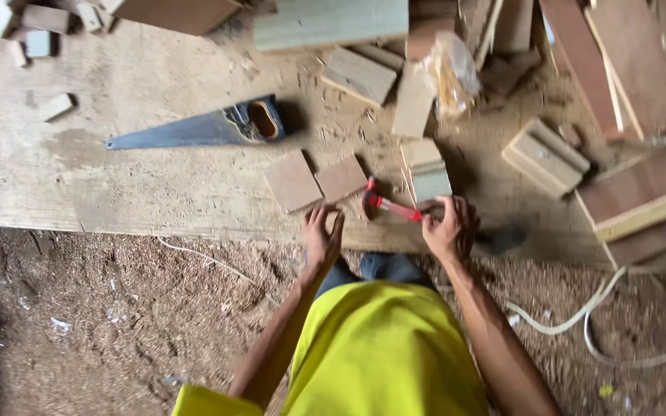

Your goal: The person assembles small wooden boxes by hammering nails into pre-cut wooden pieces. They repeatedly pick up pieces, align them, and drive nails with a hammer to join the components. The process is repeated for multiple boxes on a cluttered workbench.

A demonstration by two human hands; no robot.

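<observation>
My right hand [450,228] grips the red handle of a small hammer [389,206] at the near edge of a rough wooden workbench [117,185]. The hammer's head lies on the bench beside two flat square wood pieces [292,181] [341,177]. My left hand [323,235] rests at the bench edge just below those squares, fingers extended, holding nothing. A pale wood block [428,171] lies just above my right hand.
A hand saw [194,131] with a blue handle lies left of centre on the bench. Several offcuts, planks [618,62] and a clear plastic bag [452,73] crowd the far and right side. Sawdust covers the floor, with a white cord [580,317] at right.
</observation>
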